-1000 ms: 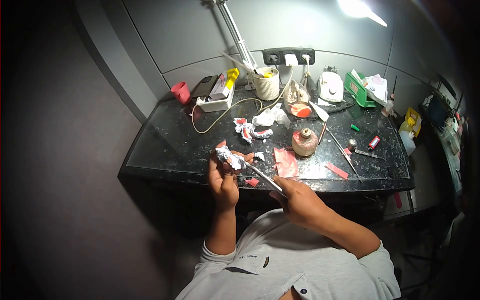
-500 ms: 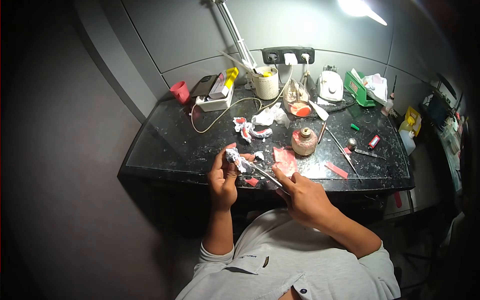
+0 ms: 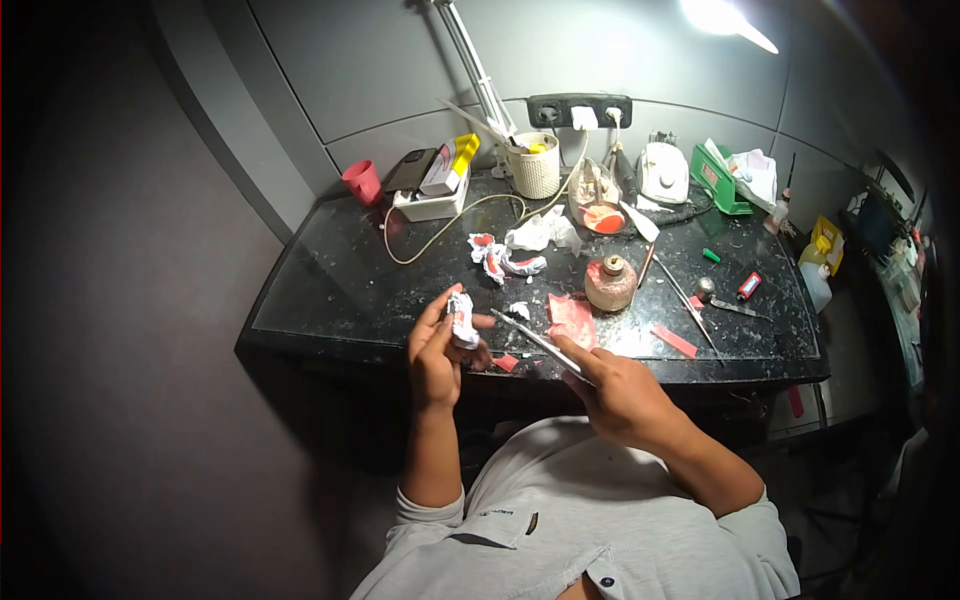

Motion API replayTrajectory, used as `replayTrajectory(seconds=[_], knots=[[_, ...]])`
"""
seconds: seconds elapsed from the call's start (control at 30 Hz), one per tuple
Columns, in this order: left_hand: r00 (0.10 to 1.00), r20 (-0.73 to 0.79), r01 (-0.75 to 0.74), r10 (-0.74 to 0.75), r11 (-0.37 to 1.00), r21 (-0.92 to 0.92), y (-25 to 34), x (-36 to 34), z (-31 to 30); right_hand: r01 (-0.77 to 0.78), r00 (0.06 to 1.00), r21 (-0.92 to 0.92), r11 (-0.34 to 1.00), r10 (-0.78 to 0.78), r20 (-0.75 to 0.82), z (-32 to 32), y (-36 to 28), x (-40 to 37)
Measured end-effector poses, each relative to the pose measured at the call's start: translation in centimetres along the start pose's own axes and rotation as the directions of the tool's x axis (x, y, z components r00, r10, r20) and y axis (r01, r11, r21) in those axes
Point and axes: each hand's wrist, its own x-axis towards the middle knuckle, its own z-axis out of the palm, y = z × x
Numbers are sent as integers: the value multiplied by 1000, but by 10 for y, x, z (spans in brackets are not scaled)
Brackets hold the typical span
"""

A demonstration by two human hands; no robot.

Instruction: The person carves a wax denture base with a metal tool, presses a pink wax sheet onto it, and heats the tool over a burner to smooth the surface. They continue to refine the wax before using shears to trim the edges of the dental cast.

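My left hand [image 3: 436, 352] is closed around a small white plaster piece [image 3: 463, 322] with a pinkish patch, held up at the front edge of the desk. In my right hand [image 3: 612, 388] is a long, slim metal tool [image 3: 543, 343], index finger stretched along it. The tool's tip points up and left, a short gap away from the plaster piece. A small white crumb [image 3: 519, 311] lies by the tip, and a pink wax sheet [image 3: 571, 318] lies beyond the tool. Farther back rest other white plaster pieces with red insides [image 3: 494, 262].
A glass spirit burner [image 3: 610, 284] stands right of centre. Metal hand tools [image 3: 690, 303] and a pink strip [image 3: 673, 341] lie to its right. Behind are crumpled white tissue [image 3: 543, 232], a woven cup [image 3: 533, 167], a red mug [image 3: 362, 183] and a green box [image 3: 718, 180]. A cable [image 3: 440, 246] crosses the desk.
The metal tool has drawn back from the plaster piece, moving slightly right with my right hand. My left hand has turned the piece, which now looks smoother and more upright.
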Motion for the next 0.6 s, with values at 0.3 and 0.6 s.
replayTrajectory(seconds=[0.3,0.6], knots=[[865,358,479,-351,788,-386,16,28,-22,35,953,364,931,-141,267,-18,5,0],[832,385,523,-400,797,-300,20,28,-9,122,962,273,954,-181,204,-12,20,0]])
